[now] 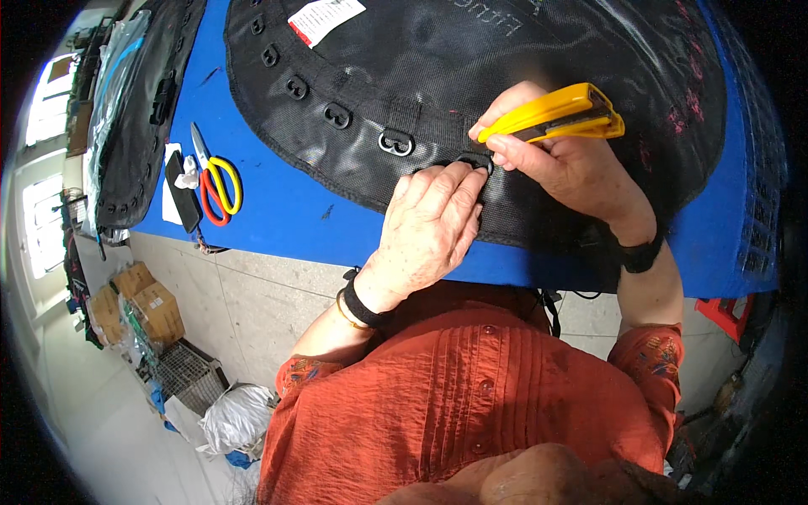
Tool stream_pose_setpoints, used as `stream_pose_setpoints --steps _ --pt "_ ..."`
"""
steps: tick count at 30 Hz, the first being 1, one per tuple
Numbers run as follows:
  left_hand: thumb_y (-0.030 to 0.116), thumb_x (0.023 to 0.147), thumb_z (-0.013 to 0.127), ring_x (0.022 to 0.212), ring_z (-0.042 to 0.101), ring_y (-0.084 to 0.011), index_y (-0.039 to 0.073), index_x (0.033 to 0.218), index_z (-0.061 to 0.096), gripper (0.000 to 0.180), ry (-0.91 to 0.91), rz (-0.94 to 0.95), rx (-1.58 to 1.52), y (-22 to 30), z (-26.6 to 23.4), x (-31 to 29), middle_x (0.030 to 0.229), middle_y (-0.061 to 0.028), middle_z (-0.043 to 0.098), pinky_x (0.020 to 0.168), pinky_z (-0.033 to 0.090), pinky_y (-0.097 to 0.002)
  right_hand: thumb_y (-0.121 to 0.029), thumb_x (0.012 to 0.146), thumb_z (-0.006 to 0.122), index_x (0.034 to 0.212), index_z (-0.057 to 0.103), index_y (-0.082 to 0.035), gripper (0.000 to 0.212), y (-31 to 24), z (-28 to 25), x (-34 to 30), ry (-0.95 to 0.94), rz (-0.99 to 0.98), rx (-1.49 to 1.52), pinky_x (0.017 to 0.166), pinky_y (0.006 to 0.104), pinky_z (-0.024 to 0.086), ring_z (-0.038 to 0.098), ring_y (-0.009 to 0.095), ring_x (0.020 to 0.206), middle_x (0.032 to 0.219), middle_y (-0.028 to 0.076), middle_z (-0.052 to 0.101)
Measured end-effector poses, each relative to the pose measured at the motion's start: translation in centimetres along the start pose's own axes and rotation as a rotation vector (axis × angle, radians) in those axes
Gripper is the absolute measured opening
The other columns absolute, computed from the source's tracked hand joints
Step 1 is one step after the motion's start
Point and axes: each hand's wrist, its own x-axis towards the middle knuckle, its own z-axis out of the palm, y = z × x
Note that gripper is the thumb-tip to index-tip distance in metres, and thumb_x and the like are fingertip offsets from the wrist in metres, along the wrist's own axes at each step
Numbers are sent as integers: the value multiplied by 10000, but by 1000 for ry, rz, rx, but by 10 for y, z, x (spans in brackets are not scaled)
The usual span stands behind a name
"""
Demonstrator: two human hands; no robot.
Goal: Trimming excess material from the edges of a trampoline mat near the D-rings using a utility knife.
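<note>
A large rounded black mesh mat (539, 67) lies on the blue tabletop, with several dark metal rings (396, 142) on webbing tabs along its near edge. My left hand (431, 220) rests on this edge, its fingers close together and bent over one ring (475, 161), which they mostly hide. Just to the right, my right hand (564, 167) grips a yellow tool (560, 114) with a dark strip along its middle. The tool's narrow end is between thumb and forefinger above the same ring; its working tip is not visible.
Scissors (220, 189) with red and yellow handles lie at the left beside a dark flat object (182, 192). Another black mat (139, 143) is folded at the far left. Cardboard boxes (156, 310), a wire crate (192, 376) and a white bag (240, 418) stand on the floor.
</note>
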Motion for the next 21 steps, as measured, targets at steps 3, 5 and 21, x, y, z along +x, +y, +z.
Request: stream_pose_setpoints --steps 3,5,21 --pt "90 884 788 1125 637 -333 35 1373 674 506 -9 -4 11 1 -1 1 1297 -146 651 969 508 -455 -189 1029 722 1136 705 -49 177 0 -1 0 -4 -5 -19 875 370 568 739 263 959 1029 88 747" --pt "94 886 788 1125 637 -331 40 1376 673 506 -16 -7 20 1 -2 1 1294 -144 652 965 505 -454 -195 1029 721 1135 709 -46 183 -3 -3 0 -19 20 -14 881 374 572 742 267 965 1030 90 752" --pt "126 880 803 1114 639 -316 53 1380 673 522 -13 -2 56 2 -1 0 1291 -127 657 966 492 -453 -60 1061 642 1176 699 -39 130 -1 -7 -3 -48 -37 -61 753 246 540 642 94 792 951 10 652"
